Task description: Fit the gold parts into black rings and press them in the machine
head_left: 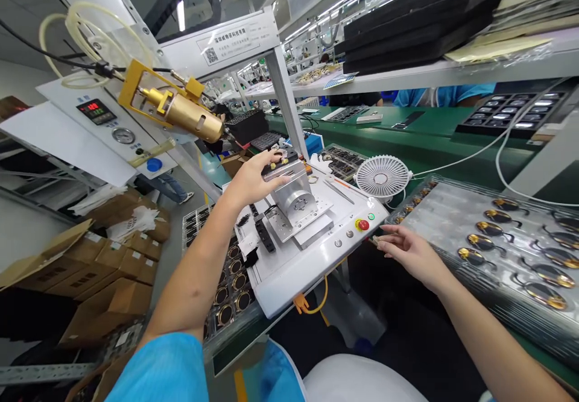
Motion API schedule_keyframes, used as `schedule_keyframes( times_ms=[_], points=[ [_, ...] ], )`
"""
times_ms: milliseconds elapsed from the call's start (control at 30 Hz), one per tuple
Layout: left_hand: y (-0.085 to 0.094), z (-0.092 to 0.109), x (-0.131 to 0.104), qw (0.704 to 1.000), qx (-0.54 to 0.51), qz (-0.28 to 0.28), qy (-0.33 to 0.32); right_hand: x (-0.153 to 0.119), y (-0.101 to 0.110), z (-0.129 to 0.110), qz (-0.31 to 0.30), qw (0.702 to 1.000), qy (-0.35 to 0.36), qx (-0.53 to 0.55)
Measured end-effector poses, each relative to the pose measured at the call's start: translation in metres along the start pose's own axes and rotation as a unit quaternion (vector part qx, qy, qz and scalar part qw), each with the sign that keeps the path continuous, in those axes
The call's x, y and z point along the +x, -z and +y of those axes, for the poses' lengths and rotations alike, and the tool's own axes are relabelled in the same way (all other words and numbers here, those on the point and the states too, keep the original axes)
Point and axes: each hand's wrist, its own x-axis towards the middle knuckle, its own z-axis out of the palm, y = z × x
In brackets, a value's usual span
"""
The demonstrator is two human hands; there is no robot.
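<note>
Fixture (293,193) sits beneath the grip of the left hand (254,176).

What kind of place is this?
It looks like a factory workshop, probably for putting small things together. There's a white machine with a red button, a long green workbench, and a clear tray holding rows of round parts.

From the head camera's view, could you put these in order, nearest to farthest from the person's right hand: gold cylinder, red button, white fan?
1. Red button: just left of the right hand in the picture.
2. White fan: behind the button, farther up.
3. Gold cylinder: far off, upper left.
</note>
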Motion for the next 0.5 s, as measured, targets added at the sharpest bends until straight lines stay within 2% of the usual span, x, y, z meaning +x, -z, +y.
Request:
schedule_keyframes(
  times_ms=[67, 167, 233, 300, 333, 400, 467, 500],
  points=[
    [0.0, -0.005, -0.001, 1.0, 0.008, -0.015, -0.01, 0.01, 0.001, 0.009, -0.024, 0.996, -0.007, -0.088],
    [0.002, -0.006, -0.006, 1.0, 0.003, -0.02, -0.021, 0.022, -0.004, 0.017, -0.061, 0.974, 0.012, -0.216],
    [0.001, -0.001, -0.021, 0.999, -0.016, 0.024, -0.026, 0.025, -0.011, 0.02, -0.089, 0.957, 0.027, -0.274],
    [-0.009, 0.008, -0.051, 0.992, -0.051, 0.111, -0.023, 0.025, -0.017, 0.023, -0.106, 0.945, 0.038, -0.307],
    [-0.018, 0.013, -0.07, 0.984, -0.076, 0.158, -0.017, 0.025, -0.019, 0.025, -0.107, 0.941, 0.043, -0.319],
    [-0.046, 0.027, -0.116, 0.965, -0.156, 0.213, -0.004, 0.024, -0.022, 0.028, -0.097, 0.935, 0.05, -0.338],
    [-0.083, 0.044, -0.164, 0.946, -0.253, 0.197, 0.044, 0.023, -0.025, 0.03, -0.076, 0.936, 0.052, -0.339],
    [-0.102, 0.053, -0.187, 0.936, -0.3, 0.168, 0.081, 0.023, -0.026, 0.031, -0.062, 0.94, 0.048, -0.333]
  ],
)
